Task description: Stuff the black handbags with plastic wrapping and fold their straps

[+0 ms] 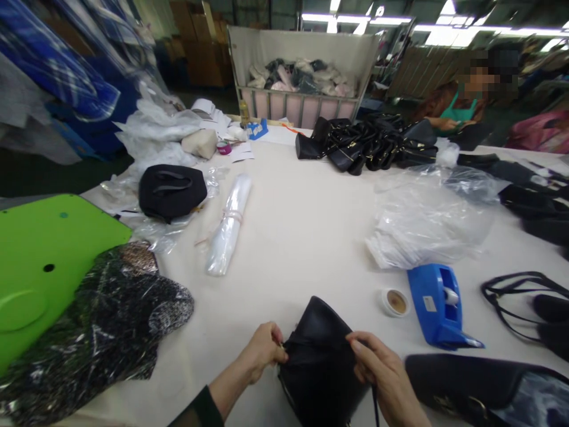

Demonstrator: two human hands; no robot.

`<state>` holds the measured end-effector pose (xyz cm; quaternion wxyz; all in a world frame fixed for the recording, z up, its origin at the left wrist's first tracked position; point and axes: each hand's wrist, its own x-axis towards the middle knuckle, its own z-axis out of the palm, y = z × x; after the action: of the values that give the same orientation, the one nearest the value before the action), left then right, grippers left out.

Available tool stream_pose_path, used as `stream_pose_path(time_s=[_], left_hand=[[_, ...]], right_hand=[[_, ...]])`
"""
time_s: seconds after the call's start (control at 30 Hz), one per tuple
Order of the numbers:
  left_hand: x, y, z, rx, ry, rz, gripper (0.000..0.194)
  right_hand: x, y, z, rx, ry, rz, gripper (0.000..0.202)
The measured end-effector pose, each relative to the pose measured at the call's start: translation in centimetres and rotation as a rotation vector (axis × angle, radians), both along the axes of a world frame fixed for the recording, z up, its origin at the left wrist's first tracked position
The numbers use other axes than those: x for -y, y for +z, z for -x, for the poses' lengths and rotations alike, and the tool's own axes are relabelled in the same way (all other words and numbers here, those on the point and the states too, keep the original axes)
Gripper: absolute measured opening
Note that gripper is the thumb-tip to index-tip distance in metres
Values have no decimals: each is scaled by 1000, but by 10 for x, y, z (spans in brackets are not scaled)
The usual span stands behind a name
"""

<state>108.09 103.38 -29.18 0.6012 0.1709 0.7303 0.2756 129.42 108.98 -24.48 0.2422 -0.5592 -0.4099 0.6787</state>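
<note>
A black handbag (326,373) lies on the white table right in front of me. My left hand (265,353) pinches at its left edge, thumb and fingertips closed near a small piece of metal hardware. Opposite it, my right hand (371,359) is closed at the bag's right edge, with a thin black strap (376,406) hanging below the fingers. A dark band runs across the bag between the two hands. Just what part each set of fingertips grips is too small to make out.
Right of the bag are a small round tub (395,302), a blue tape dispenser (438,308) and another black bag (480,379). A plastic roll (230,225) lies ahead. Black bags (368,142) are heaped at the back. A person (464,110) sits at the far right.
</note>
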Motion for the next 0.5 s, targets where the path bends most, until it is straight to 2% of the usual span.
stream_pose_path(time_s=[0.13,0.27,0.37,0.5], left_hand=[[21,-8,11,26,31,172,22],[35,-10,18,149,82,218,9],[40,-9,23,320,224,221,19],[46,-11,23,519,400,187,28]], right_hand=[[15,-11,8,-17,106,76,47],[22,-14,12,17,188,71,45],[22,-16,11,7,195,93,46],[23,-15,9,-12,137,105,44]])
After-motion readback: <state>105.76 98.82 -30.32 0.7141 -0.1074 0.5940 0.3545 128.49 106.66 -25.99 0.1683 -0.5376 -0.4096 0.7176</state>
